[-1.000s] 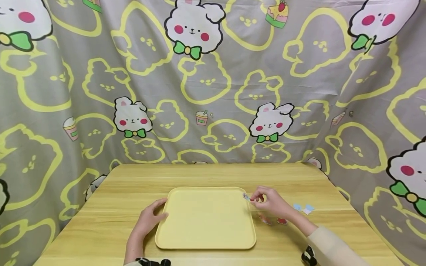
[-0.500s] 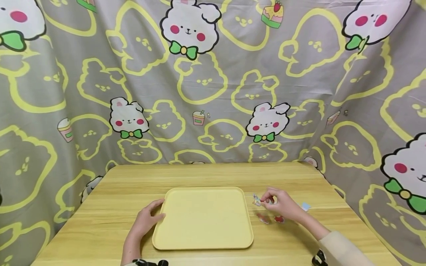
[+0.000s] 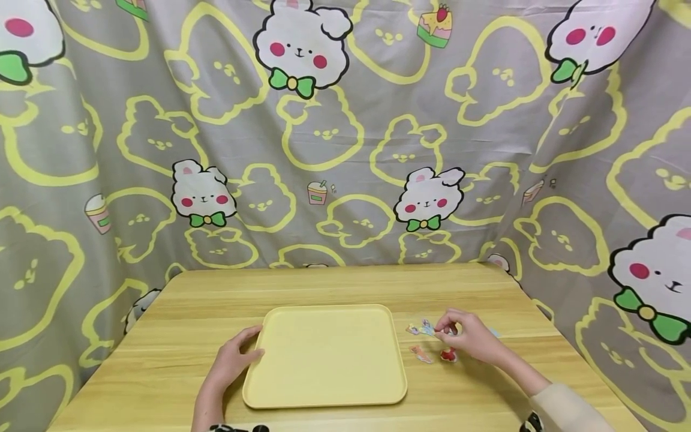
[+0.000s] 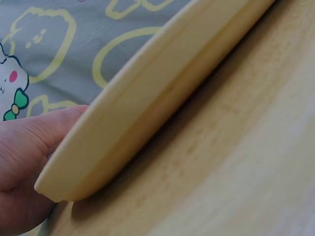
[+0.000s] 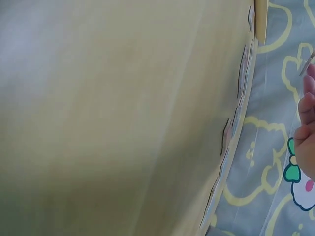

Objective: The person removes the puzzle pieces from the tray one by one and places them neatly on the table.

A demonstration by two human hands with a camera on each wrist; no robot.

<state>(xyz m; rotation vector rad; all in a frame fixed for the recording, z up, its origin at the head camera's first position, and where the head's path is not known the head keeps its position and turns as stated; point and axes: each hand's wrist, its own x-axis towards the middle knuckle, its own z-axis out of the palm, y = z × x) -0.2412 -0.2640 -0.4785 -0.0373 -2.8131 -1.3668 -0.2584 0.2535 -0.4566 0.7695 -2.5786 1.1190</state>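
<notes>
A pale yellow tray (image 3: 324, 357) lies on the table. My left hand (image 3: 233, 355) rests against its left edge, with fingers and thumb at the rim; the left wrist view shows the hand (image 4: 29, 162) beside the tray's raised rim (image 4: 133, 93). Right of the tray, my right hand (image 3: 472, 337) pinches a small bluish flat cutout (image 3: 427, 327) by its edge. In the right wrist view only part of that hand (image 5: 306, 132) shows, with a thin piece at its fingertips. Below it lie an orange cutout (image 3: 421, 354) and a red cutout (image 3: 448, 355).
Another small cutout (image 3: 413, 329) lies near the tray's right edge. A light blue piece (image 3: 494, 332) shows partly behind the right hand. The wooden table (image 3: 324, 285) is enclosed by a grey patterned curtain (image 3: 356, 144) at the back and sides.
My right hand has moved right, away from the tray's upper right corner, with the cutout in its fingers. The left hand stays at the tray's edge. The head view has turned slightly.
</notes>
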